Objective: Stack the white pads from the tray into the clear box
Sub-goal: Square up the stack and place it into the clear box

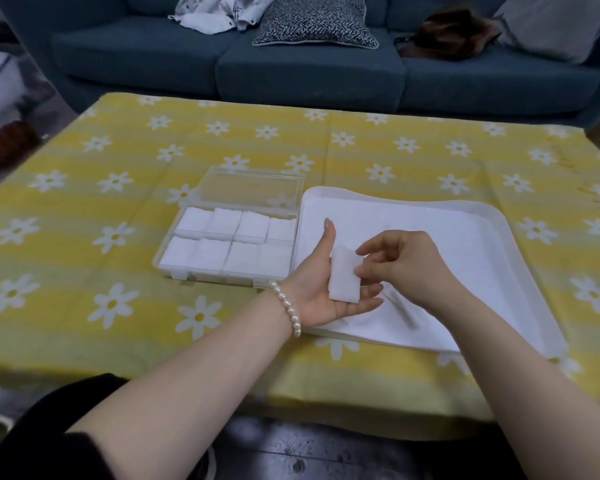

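Note:
A clear box (174, 271) lies on the table with its lid folded back, its compartments filled with white pads (219, 237). To its right sits a white tray (492, 237); no loose pads show on its surface. Over the tray's near left corner, my left hand (317, 292) is palm up with the thumb raised, and a small stack of white pads (343, 280) rests on its fingers. My right hand (400, 263) pinches the right edge of that stack with thumb and fingertips.
The table wears a yellow cloth (84, 237) printed with white daisies. A blue sofa (309, 71) with cushions and clothes stands behind it. A thin grey stick-like thing (400, 311) lies on the tray near my right wrist.

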`<state>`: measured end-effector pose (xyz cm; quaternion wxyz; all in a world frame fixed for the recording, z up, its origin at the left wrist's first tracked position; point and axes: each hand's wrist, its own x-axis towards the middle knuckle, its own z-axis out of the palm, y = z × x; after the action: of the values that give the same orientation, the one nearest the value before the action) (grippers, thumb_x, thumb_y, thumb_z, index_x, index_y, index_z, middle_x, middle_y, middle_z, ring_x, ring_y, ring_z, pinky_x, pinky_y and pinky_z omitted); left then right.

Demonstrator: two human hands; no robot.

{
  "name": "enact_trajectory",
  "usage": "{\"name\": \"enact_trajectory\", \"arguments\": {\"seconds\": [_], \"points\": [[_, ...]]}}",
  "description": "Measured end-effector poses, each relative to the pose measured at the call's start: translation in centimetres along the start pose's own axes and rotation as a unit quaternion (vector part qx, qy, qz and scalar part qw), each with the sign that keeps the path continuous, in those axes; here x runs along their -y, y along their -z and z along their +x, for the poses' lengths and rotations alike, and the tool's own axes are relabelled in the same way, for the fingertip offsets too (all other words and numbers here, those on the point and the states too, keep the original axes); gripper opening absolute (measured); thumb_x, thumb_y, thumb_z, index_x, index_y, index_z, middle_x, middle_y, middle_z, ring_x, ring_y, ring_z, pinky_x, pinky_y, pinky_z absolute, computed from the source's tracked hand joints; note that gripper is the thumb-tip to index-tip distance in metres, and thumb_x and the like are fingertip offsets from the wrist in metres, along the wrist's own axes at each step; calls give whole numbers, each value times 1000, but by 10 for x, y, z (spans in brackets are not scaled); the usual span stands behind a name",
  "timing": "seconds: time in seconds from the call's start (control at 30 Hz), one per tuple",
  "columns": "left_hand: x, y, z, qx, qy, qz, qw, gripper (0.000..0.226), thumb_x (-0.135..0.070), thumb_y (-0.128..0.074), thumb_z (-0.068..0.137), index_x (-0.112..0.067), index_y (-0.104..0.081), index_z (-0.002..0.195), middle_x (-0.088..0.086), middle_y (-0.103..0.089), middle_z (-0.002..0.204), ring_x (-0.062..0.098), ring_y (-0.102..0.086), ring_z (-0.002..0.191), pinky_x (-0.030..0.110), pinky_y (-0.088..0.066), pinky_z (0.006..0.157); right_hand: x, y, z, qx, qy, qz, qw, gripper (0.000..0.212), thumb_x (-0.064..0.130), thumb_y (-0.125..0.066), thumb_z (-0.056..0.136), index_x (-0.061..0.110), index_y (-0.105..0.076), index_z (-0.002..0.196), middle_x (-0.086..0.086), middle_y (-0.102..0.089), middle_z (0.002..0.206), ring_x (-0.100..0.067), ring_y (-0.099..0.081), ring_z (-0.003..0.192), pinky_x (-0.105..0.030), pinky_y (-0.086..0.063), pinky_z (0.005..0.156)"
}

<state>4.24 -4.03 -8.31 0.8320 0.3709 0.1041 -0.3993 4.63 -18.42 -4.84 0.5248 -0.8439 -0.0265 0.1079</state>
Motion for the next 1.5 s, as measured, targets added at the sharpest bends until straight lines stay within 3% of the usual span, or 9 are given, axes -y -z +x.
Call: {"name": "enact_trajectory", "arguments": {"seconds": [0.1,0.27,0.33,0.4,0.5,0.7,1.0,1.27,1.5], "points": [[2,0,0,-9,3,27,1000,76,-80,-31,77,-14,-62,98,1,-55,72,15,-59,62,33,-58,67,-2,-3,0,-15,22,-27,999,22,-3,-72,73,17,-66,79,4,-65,58,-15,-66,56,-28,-54,66],[4,-1,0,-21,-9,54,998,59,-72,-43,76,-17,-62,92,-1,-53,73,13,-55,61,32,-57,67,-3,-6,0,-44,56,-104,992,24,6,-69,73,22,-68,92,10,-62,71,3,-52,57,-7,-37,58],[5,1,2,-22,-12,58,998,62,-72,-47,70,-16,-60,93,-1,-56,76,14,-55,67,33,-57,70,-1,-6,-2,-54,103,-156,981,49,16,-71,68,24,-62,115,8,-57,98,2,-49,82,-6,-37,75],[4,2,4,-15,-10,51,999,78,-81,-46,64,-14,-59,102,2,-56,84,17,-55,76,33,-54,68,1,-6,-5,12,140,-226,964,87,28,-78,62,29,-38,139,8,-44,124,-10,-36,114,-23,-31,100],[3,2,8,-10,-16,29,999,91,-89,-30,66,-17,-68,106,5,-59,102,21,-58,93,33,-47,70,2,-11,-9,68,168,-318,931,112,40,-80,61,32,-11,148,10,-37,138,-10,-22,127,-30,-19,106],[4,-5,7,-15,-30,19,999,89,-85,-11,75,-26,-77,77,-3,-68,81,15,-65,73,28,-35,61,0,-12,-8,59,192,-324,925,110,36,-78,62,33,-9,148,8,-47,134,-12,-31,123,-27,-18,100],[4,-13,4,0,-57,5,998,78,-79,-21,80,-21,-74,87,2,-66,90,17,-65,84,26,-52,62,-1,-12,-8,74,189,-308,929,103,33,-76,64,36,-13,146,13,-53,128,-5,-37,96,-26,-22,98],[5,-10,7,-55,-40,36,997,73,-76,-23,82,-23,-71,93,1,-67,89,17,-66,81,24,-52,55,-4,-10,-8,92,187,-341,917,112,42,-78,64,32,-4,148,13,-48,136,-9,-41,109,-29,-21,100],[4,-12,3,-30,-28,-23,999,100,-87,-10,74,-14,-78,81,7,-69,88,22,-67,79,27,-54,59,-8,-8,-5,95,168,-322,927,117,45,-82,59,37,-5,147,11,-45,139,-10,-38,120,-27,-22,104]]}}
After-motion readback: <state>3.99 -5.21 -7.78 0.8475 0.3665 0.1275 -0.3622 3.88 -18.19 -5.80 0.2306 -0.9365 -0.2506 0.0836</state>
